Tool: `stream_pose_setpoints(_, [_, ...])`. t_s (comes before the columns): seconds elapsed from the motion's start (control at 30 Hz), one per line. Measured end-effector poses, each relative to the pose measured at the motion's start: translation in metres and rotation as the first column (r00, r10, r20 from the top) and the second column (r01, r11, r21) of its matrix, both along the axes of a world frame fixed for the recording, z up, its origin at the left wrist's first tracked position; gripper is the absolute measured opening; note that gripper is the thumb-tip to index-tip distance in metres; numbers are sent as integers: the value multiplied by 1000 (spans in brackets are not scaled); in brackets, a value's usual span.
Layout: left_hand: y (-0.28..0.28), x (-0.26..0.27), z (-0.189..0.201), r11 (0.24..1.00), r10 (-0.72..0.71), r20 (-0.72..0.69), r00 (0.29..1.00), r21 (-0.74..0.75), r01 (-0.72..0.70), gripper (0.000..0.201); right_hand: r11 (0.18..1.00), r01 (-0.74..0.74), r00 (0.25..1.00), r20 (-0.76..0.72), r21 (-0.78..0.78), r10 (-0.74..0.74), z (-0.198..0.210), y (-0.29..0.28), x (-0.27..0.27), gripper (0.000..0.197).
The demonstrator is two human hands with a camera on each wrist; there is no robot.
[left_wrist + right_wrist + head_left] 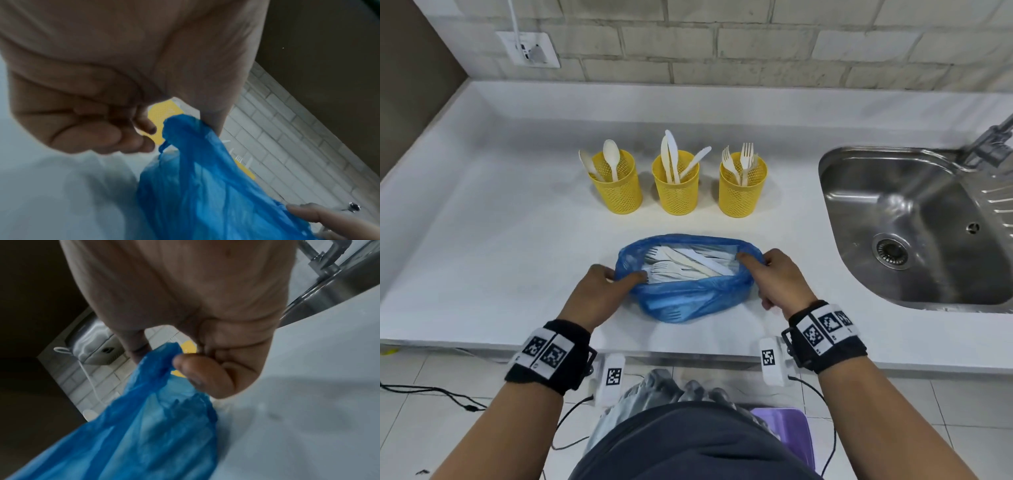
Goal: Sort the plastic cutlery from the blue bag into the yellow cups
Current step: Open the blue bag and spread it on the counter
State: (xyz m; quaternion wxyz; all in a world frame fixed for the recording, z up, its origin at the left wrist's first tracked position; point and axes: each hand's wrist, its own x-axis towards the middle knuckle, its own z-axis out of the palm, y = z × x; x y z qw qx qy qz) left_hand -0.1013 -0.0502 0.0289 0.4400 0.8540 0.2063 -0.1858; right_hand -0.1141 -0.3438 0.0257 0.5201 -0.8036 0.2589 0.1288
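1. Holding the blue bag [688, 301] open at the near edge of the white counter [500, 257], left hand [599, 291] pinching the bag's left rim, right hand [774, 277] pinching the right rim, thumb and fingers curled round the film on both sides.
2. Lying loose inside the mouth: white plastic cutlery [688, 263], forks and knives visible, more showing faintly through the blue film below.
3. Standing in a row behind the bag, well apart from it: three yellow cups, already part-filled, with the spoon cup [616, 188] on the left, the knife cup [676, 188] in the middle and the fork cup [742, 190] on the right.
4. Judging the sorting as under way, with much still in the bag.
5. Keeping the rim stretched wide and low, likely best; freeing one hand while the other anchors the bag, picking one piece by the handle, matching it to the cup holding its kind.
6. Watching for thin film slumping shut, or tines snagging it.
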Motion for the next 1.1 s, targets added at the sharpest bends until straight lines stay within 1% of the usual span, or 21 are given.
stream_pose_setpoints(0.03, [1,-4,0,1000,-17,-25,1000,-9,17,51,999,-26,999,-28,25,27,1,1,-3,46])
stream_pose_setpoints(0.1, [0,-13,2,995,-3,-46,999,-97,-2,43,996,-46,998,-42,72,49,5,6,-8,43])
stream_pose_setpoints(0.17, [-1,-20,4,976,40,-33,999,-214,-47,34,993,-36,999,-7,111,37,7,11,-9,31])
stream_pose_setpoints(0.23, [-1,-23,5,927,81,-55,995,-362,-96,29,978,1,1000,26,209,-6,8,16,-10,14])
stream_pose_setpoints(0.27, [-1,-24,5,895,97,-74,992,-430,-120,26,958,30,998,35,285,-42,9,18,-11,7])
stream_pose_setpoints(0.3, [-1,-24,7,858,120,-94,988,-491,-151,25,927,66,996,35,370,-85,9,18,-11,7])
stream_pose_setpoints(0.37, [1,-22,6,770,186,-136,973,-596,-230,21,829,137,985,10,542,-170,9,18,-10,16])
stream_pose_setpoints(0.4, [3,-21,5,711,218,-167,962,-648,-273,23,767,167,979,-14,619,-202,10,19,-10,18])
stream_pose_setpoints(0.47, [4,-18,2,576,236,-247,940,-743,-340,37,627,226,964,-80,745,-253,10,18,-11,20])
stream_pose_setpoints(0.53, [5,-17,-3,463,225,-324,919,-794,-393,44,478,292,942,-162,828,-294,5,15,-12,25])
stream_pose_setpoints(0.6, [4,-18,-7,379,234,-391,890,-806,-454,45,352,340,919,-228,872,-322,-3,14,-14,35])
stream_pose_setpoints(0.67, [0,-18,-11,311,264,-468,843,-786,-534,50,282,372,898,-266,884,-350,-9,16,-15,45])
stream_pose_setpoints(0.73, [-5,-19,-12,294,282,-516,809,-756,-585,51,252,376,890,-272,892,-367,-14,18,-17,49])
stream_pose_setpoints(0.77, [-7,-20,-11,306,289,-520,804,-746,-592,49,266,370,893,-262,890,-365,-14,19,-18,46])
stream_pose_setpoints(0.8, [-9,-20,-11,332,296,-506,810,-741,-584,45,305,352,906,-240,885,-349,-14,19,-20,43])
stream_pose_setpoints(0.83, [-10,-21,-10,374,305,-475,825,-738,-563,42,376,328,921,-206,866,-330,-13,17,-21,42])
stream_pose_setpoints(0.87, [-8,-21,-9,427,321,-429,844,-730,-533,38,470,297,938,-161,831,-306,-12,15,-23,40])
stream_pose_setpoints(0.9, [-7,-22,-7,488,335,-372,866,-718,-497,36,569,266,951,-118,778,-285,-11,13,-23,37])
stream_pose_setpoints(0.97, [-3,-23,-4,597,352,-272,896,-672,-439,30,719,210,971,-52,662,-235,-4,9,-23,25])
stream_pose_setpoints(1.03, [-3,-21,3,656,365,-204,908,-636,-406,20,817,201,975,-26,541,-223,-1,6,-20,18])
stream_pose_setpoints(1.1, [-8,-14,6,728,373,-108,922,-582,-362,18,882,212,972,2,420,-235,-3,5,-14,26])
